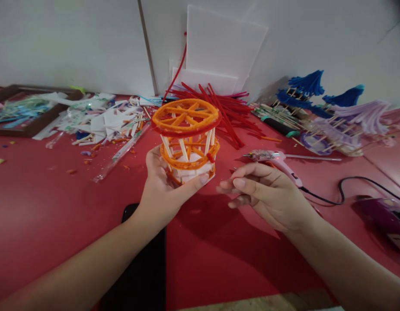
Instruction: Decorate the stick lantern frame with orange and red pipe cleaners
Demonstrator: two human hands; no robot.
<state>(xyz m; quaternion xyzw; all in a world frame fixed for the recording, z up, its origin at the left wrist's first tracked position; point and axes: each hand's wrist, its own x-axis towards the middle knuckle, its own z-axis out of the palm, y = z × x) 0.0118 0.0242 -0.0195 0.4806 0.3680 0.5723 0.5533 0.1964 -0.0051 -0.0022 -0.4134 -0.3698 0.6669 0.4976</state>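
Table: red top, the largest surface; the bench work sits on it.
Foam sheets: white, leaning on the wall behind a pile of red sticks.
Finished models: blue and lilac tasselled pieces at far right, well apart from the hands.
Scrap heap: white offcuts and sticks at upper left, beside a brown tray.
Lantern frame: orange pipe-cleaner rings joined by pale sticks on a white base, held upright above the table. Judged very light, springy in the rings and fragile at the glued joints; best taken by the base, not the spokes.
Left hand: cups the base from below, thumb and fingers wrapped round it.
Right hand: loose, fingers extended, holding nothing, just beside the frame.
Glue gun: pink, lying behind the right hand, corded.
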